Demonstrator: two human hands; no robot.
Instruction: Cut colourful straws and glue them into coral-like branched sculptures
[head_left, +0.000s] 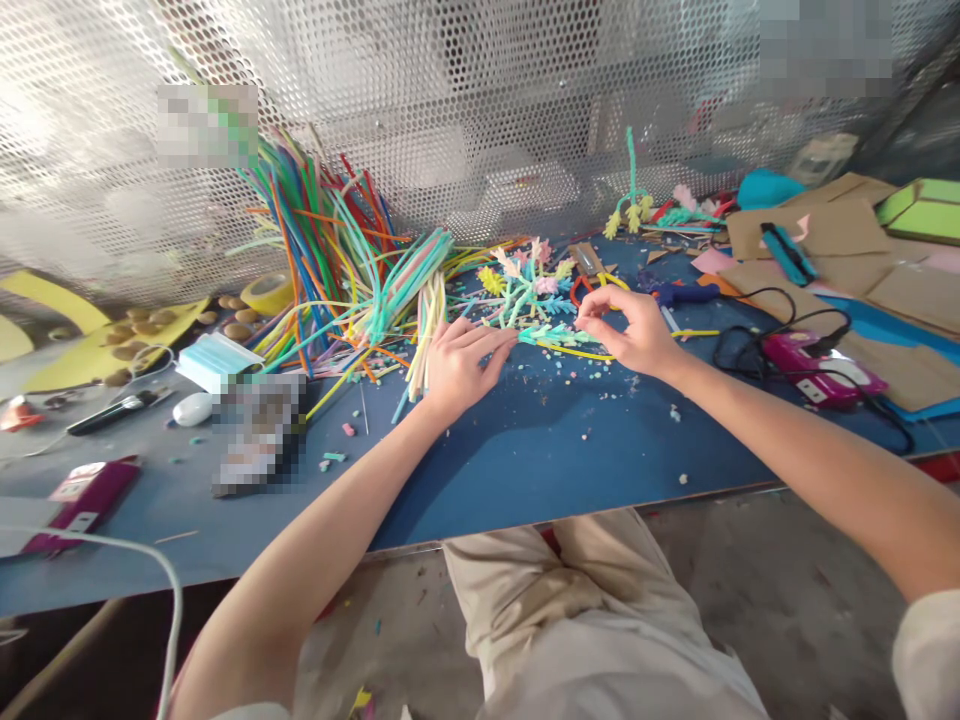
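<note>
**Two bare hands work a fuzzy green stem over a crowded blue craft table**

A blue table fills the view. Taking the hands as the dial's centre, a tall heap of loose stems in many colours fans out at ten o'clock. Cardboard sheets lie at two o'clock. A magenta glue gun rests at three o'clock, its black cord looping close beside the right wrist. Small finished stem flowers cluster at twelve o'clock.

The left hand lies with fingers stretched, tips touching one end of the pale green stem piece. Whether a thumb clamps it underneath cannot be told. The right hand pinches thumb and forefinger closed at the piece's other end. The piece lies just above the table between the two hands, over a loose yellow stem.

Likely risks: the light pinch could let the springy piece slip. A sweep of the right forearm might snag the cord and drag the glue gun. Fluff crumbs scattered at five o'clock could cling to the work.
</note>
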